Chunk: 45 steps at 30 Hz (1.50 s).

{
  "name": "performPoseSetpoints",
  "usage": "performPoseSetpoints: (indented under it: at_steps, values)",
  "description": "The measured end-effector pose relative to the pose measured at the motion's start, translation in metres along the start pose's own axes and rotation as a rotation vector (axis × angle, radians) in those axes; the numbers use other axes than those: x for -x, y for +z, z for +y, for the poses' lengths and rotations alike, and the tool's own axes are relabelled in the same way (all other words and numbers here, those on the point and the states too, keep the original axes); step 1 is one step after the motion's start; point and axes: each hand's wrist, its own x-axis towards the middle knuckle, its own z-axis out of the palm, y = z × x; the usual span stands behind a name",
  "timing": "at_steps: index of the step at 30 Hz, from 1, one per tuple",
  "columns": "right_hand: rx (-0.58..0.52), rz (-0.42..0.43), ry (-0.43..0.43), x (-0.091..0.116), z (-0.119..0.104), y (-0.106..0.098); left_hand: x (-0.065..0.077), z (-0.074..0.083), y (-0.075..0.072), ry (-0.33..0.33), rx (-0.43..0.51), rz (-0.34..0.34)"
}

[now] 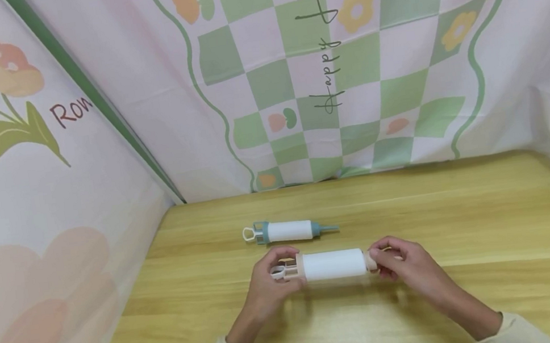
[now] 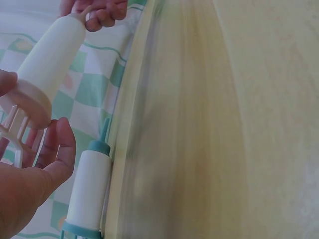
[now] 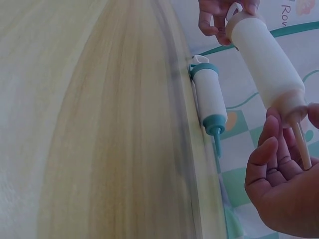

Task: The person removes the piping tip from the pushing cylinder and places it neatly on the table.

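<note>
Both hands hold a plastic syringe-like dispenser (image 1: 334, 264) level above the table. It has a white barrel, a beige collar with a ring handle at its left end, and a beige nozzle cap at its right end. My left hand (image 1: 264, 285) grips the collar end, its thumb and fingers on opposite sides of the collar. At the other end my right hand (image 1: 410, 262) pinches the nozzle cap; in the right wrist view a long thin beige spout (image 3: 301, 144) passes between the fingers. Beyond the hands lies a similar teal-and-white dispenser (image 1: 290, 231), spout to the right.
The wooden table (image 1: 493, 225) spreads under the hands and to both sides. A curtain with green checks (image 1: 357, 64) hangs along its back edge, and a flower-printed cloth (image 1: 51, 193) stands at the left.
</note>
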Motion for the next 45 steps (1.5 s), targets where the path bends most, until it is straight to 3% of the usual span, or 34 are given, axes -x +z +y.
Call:
performPoseSetpoints:
  at_steps: [26, 38, 45]
  values:
    - [-0.004, -0.042, -0.147, 0.0018, 0.0035, -0.0001, 0.0026, -0.0016, -0.0032, -0.009, 0.009, 0.003]
    - [-0.024, -0.073, -0.107, -0.0001, 0.0029, -0.0011, 0.0026, -0.0002, -0.0038, -0.015, 0.013, 0.017]
    - [0.015, -0.045, -0.044, -0.0030, 0.0003, 0.0008, 0.0032, 0.0002, -0.0047, -0.018, 0.010, 0.016]
